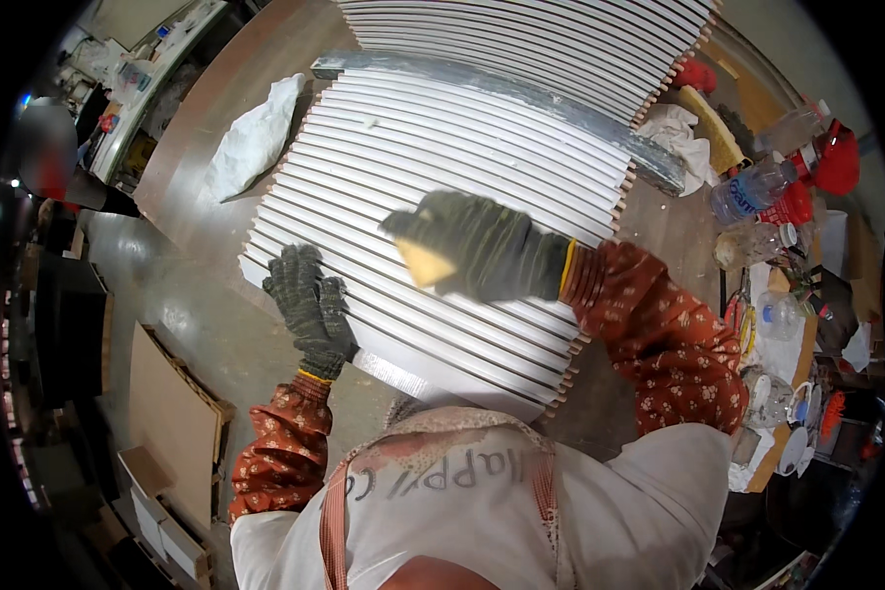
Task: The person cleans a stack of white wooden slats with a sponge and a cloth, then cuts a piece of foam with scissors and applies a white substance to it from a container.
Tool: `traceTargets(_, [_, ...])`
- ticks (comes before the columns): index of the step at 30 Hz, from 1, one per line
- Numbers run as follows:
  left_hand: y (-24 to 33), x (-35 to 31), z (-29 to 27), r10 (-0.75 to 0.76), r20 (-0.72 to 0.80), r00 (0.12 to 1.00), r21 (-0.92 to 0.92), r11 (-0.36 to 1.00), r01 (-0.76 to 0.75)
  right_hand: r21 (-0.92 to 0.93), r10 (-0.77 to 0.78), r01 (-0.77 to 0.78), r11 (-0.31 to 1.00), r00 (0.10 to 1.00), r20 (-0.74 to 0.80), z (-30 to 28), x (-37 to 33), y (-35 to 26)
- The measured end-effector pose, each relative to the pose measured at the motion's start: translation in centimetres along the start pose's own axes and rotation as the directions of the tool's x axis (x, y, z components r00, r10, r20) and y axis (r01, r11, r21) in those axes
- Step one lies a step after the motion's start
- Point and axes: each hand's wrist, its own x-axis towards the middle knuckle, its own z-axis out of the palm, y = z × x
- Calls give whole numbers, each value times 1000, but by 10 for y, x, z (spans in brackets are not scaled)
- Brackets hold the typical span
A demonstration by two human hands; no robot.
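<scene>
Side by side on the table lie several long white strips (pixel 413 147) with brown ends, forming a ridged panel in front of me. My left hand (pixel 310 305), in a dark grey-green knit glove, rests on the strips' near left ends with its fingers stretched out. Over the middle of the panel, my right hand (pixel 482 246), in a like glove and slightly blurred, is closed on a pale yellow pad (pixel 425 264). The pad's exact kind does not show, and the hand hides part of it. A grey metal bar (pixel 492 93) lies across the strips farther off.
Beyond the bar are more white strips (pixel 531 25). A crumpled white cloth (pixel 256 138) lies left of the panel. Plastic bottles (pixel 754 192), a rag (pixel 680 143) and other clutter crowd the right. Cardboard sheets (pixel 172 423) stand lower left. Another person (pixel 54 157) is at the far left.
</scene>
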Motion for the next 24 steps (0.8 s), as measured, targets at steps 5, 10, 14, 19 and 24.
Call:
traceTargets(5, [5, 5, 2, 25, -17, 1000, -37, 999, -26, 70, 565, -569, 819, 780, -269, -49, -20, 146])
traceTargets(10, [2, -2, 0, 4, -6, 1000, 12, 1000, -3, 72, 534, -538, 840, 793, -293, -55, -13, 84])
traceTargets(14, [-2, -1, 2, 19, -5, 1000, 0, 1000, -19, 58, 437, -440, 896, 898, 55, -41, -15, 38])
traceTargets(19, [3, 6, 5, 31, 8, 999, -22, 999, -30, -118, 642, -720, 684, 671, -372, -54, -76, 193])
traceTargets(24, [4, 4, 2, 16, -26, 1000, 3, 1000, -16, 190, 530, -498, 846, 825, -196, -48, -30, 76])
